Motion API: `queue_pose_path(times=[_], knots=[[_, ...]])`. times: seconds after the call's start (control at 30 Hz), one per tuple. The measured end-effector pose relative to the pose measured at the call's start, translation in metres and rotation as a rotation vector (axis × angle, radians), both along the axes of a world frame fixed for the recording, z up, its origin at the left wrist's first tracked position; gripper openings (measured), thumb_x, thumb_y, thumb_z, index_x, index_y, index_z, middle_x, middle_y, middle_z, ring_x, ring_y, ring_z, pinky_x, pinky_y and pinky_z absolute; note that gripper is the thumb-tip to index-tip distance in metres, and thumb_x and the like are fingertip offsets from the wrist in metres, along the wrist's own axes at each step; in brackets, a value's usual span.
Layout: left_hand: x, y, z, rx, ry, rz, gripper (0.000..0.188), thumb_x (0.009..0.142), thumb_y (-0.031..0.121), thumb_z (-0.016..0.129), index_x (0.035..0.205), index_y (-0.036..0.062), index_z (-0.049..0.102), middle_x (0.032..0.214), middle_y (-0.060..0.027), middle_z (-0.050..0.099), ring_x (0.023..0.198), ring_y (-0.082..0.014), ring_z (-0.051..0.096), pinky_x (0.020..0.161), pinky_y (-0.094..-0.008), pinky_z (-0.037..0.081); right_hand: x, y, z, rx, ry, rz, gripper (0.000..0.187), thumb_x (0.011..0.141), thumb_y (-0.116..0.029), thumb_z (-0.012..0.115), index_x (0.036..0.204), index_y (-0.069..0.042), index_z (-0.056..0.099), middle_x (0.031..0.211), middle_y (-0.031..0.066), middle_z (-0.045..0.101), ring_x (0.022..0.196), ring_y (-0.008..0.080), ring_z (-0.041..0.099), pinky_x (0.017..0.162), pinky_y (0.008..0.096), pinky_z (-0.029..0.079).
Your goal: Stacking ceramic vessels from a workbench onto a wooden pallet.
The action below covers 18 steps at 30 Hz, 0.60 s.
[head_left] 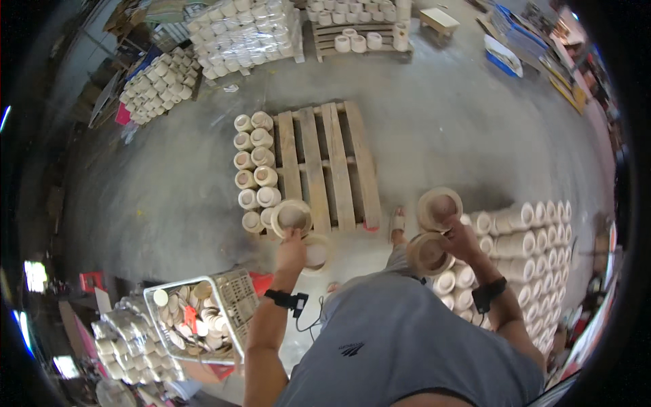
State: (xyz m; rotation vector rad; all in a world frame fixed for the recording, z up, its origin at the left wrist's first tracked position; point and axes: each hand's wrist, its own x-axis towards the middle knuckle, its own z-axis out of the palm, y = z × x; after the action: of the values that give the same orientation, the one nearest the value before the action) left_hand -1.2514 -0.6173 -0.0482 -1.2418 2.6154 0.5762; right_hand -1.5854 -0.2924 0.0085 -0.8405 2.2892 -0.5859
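My left hand (pixel 291 249) is closed on the rims of two cream-coloured round pots. One pot (pixel 303 206) hangs by the pallet's near left corner; the lower pot (pixel 324 265) is partly behind my wrist. On the right, my right hand (pixel 461 240) grips another pair by their rims, the upper pot (pixel 428 221) and the lower pot (pixel 415 254), with their hollow mouths facing up. Ahead lies a wooden pallet (pixel 310 149). Two columns of similar pots (pixel 262 157) stand along its left side.
Stacked pots (pixel 519 243) fill the floor to my right. At lower left, a metal-framed crate (pixel 239 302) holds discs and a red object, beside wrapped pots (pixel 125 349). Farther back stand a plastic-wrapped load (pixel 247 37), a pot pile (pixel 159 85) and another pallet (pixel 325 49).
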Motion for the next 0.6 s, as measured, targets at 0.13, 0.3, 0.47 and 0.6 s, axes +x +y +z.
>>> queue_pose_path(times=[0.13, 0.3, 0.47, 0.6], knots=[[-0.039, -0.014, 0.012, -0.127, 0.057, 0.116, 0.040, 0.084, 0.016, 0.059, 0.121, 0.0035, 0.051, 0.131, -0.0175, 0.049, 0.105, -0.0387, 0.062, 0.087, -0.0488, 0.053, -0.084, -0.051, 0.001, 0.042, 0.043, 0.173, 0.052, 0.074, -0.016, 0.075, 0.117, -0.003, 0.050, 0.097, 0.0236, 0.068, 0.093, 0.0419, 0.066, 0.078, 0.0485, 0.053], [-0.099, -0.043, 0.042, -0.022, 0.059, 0.312, 0.042, 0.082, 0.020, 0.062, 0.121, 0.0054, 0.054, 0.130, -0.0199, 0.050, 0.105, -0.0397, 0.061, 0.088, -0.0498, 0.051, -0.183, -0.103, -0.011, -0.021, 0.107, 0.370, 0.059, 0.071, -0.015, 0.076, 0.122, -0.006, 0.049, 0.102, 0.0233, 0.067, 0.095, 0.0439, 0.064, 0.082, 0.0509, 0.052], [-0.148, -0.076, 0.038, -0.052, 0.084, 0.481, 0.047, 0.080, 0.021, 0.066, 0.122, 0.0058, 0.053, 0.130, -0.0230, 0.049, 0.104, -0.0410, 0.061, 0.089, -0.0493, 0.051, -0.245, -0.177, -0.013, 0.028, 0.044, 0.436, 0.060, 0.070, -0.018, 0.078, 0.122, -0.006, 0.050, 0.099, 0.0218, 0.067, 0.094, 0.0428, 0.064, 0.082, 0.0491, 0.053], [-0.195, -0.111, 0.029, -0.055, 0.108, 0.548, 0.046, 0.080, 0.019, 0.067, 0.122, 0.0027, 0.058, 0.131, -0.0208, 0.052, 0.109, -0.0384, 0.060, 0.092, -0.0457, 0.050, -0.281, -0.247, -0.026, 0.049, 0.077, 0.541, 0.060, 0.068, -0.013, 0.076, 0.122, -0.008, 0.051, 0.087, 0.0174, 0.066, 0.085, 0.0377, 0.065, 0.073, 0.0454, 0.051]])
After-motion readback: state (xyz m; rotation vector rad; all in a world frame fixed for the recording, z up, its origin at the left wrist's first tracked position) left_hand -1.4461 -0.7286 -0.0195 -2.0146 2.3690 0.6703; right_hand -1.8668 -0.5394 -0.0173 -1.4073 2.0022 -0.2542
